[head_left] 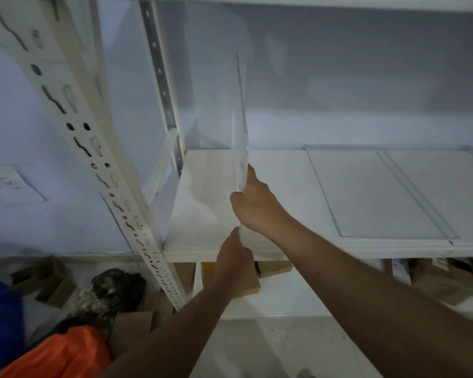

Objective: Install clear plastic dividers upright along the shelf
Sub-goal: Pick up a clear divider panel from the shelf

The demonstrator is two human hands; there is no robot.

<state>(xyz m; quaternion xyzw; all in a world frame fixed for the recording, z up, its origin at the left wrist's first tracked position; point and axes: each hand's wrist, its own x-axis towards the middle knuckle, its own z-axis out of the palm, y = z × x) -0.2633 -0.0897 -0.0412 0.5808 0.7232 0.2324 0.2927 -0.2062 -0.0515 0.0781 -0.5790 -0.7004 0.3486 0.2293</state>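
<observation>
A clear plastic divider (pixel 241 126) stands upright, edge-on to me, over the left part of the white shelf (pixel 279 170). My right hand (pixel 253 203) grips its near edge higher up, thumb along the plastic. My left hand (pixel 234 257) pinches the same edge lower down, at the shelf's front lip. Two more clear dividers (pixel 372 192) lie flat on the shelf to the right, one overlapping the other.
A white slotted upright post (pixel 99 159) runs diagonally at the left, a second post (pixel 161 85) stands at the back. Below the shelf sit cardboard boxes (pixel 246 282) on a lower shelf. Orange cloth (pixel 66 353), a dark bundle (pixel 112 290) and cardboard pieces (pixel 49 279) lie on the floor at left.
</observation>
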